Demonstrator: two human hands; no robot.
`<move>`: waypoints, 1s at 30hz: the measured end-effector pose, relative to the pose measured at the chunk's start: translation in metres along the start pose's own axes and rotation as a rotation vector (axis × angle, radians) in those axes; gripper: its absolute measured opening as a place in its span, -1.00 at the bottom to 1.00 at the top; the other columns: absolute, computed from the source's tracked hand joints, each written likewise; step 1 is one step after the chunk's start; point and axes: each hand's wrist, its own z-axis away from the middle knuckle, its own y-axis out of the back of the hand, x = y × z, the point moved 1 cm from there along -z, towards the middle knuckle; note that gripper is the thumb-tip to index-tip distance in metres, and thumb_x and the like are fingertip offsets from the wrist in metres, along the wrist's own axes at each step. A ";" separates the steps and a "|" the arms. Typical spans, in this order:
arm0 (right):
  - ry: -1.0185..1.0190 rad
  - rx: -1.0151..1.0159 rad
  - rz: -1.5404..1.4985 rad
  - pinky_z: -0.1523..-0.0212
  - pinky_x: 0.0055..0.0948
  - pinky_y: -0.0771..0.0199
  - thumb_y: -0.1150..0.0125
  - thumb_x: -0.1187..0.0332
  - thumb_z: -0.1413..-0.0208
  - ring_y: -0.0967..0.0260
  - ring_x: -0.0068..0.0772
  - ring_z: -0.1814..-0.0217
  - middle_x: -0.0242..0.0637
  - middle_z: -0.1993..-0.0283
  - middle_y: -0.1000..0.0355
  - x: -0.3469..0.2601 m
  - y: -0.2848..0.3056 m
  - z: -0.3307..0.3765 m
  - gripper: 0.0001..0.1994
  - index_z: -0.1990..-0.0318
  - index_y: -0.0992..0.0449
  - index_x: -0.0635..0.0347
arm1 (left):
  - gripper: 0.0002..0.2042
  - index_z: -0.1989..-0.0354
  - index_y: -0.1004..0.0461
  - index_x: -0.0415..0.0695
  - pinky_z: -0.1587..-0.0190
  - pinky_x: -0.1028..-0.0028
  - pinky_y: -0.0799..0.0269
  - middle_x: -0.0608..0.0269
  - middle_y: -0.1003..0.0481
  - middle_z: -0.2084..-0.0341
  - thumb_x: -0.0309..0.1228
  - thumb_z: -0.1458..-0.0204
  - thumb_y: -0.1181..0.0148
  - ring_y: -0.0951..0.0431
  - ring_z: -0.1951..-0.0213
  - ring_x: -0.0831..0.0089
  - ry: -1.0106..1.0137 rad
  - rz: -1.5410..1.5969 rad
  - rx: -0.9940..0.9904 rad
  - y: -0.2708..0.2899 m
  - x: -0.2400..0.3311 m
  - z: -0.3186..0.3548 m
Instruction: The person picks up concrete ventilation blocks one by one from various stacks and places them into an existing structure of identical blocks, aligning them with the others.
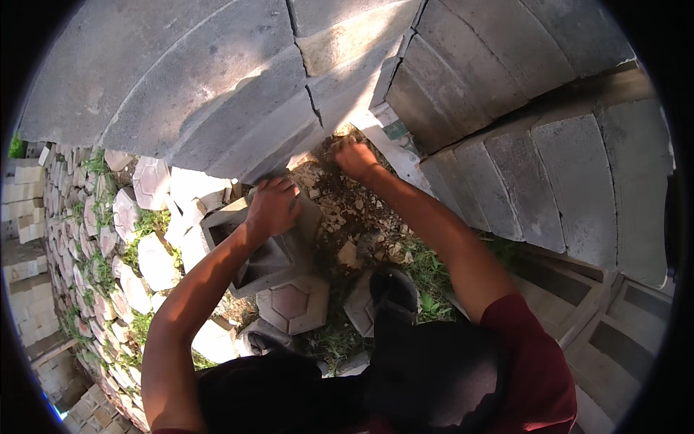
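My left hand (273, 205) lies over the upper edge of a grey hollow concrete block (270, 259), its fingers bent round the rim and its thumb apart on the right. The block sits tilted with its open cavities facing up and left. My right hand (355, 159) reaches further forward to the rubble (340, 206) at the foot of stacked slabs. Its fingers are curled down into the loose stones and soil; whether a piece is in them is hidden.
Large grey concrete slabs (224, 79) stand stacked ahead, with more blocks (535, 173) on the right. A pale upright strip (394, 148) stands beside my right hand. Hexagonal pavers (293, 302) lie near my feet, and more paving (94, 231) with grass spreads left.
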 end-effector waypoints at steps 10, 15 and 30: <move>0.283 -0.534 -0.148 0.44 -0.15 -0.52 -0.13 0.38 0.10 -0.52 -0.07 0.34 -0.11 0.42 -0.50 -0.041 0.037 0.131 -0.86 0.45 -0.53 0.25 | -0.77 0.29 -0.46 -0.15 0.02 0.21 -0.22 0.14 -0.45 0.27 -0.28 0.06 -0.09 -0.39 0.09 0.19 -0.057 0.022 0.085 -0.009 0.001 0.004; 0.428 -0.247 -0.257 0.29 -0.23 -0.54 -0.12 0.43 0.14 -0.51 -0.09 0.27 -0.14 0.38 -0.51 -0.014 0.064 0.121 -0.87 0.40 -0.55 0.19 | -0.77 0.28 -0.45 -0.15 0.03 0.21 -0.22 0.16 -0.44 0.31 -0.28 0.06 -0.08 -0.39 0.11 0.19 -0.056 0.051 0.053 -0.007 0.003 0.000; 0.241 -0.445 -0.276 0.31 -0.09 -0.49 -0.06 0.33 0.03 -0.50 -0.05 0.32 -0.05 0.44 -0.49 -0.081 0.033 0.105 -0.82 0.38 -0.57 0.17 | -0.75 0.28 -0.44 -0.15 -0.03 0.21 -0.20 0.16 -0.43 0.29 -0.25 0.04 -0.07 -0.38 0.07 0.21 -0.003 0.011 -0.008 -0.007 -0.002 0.008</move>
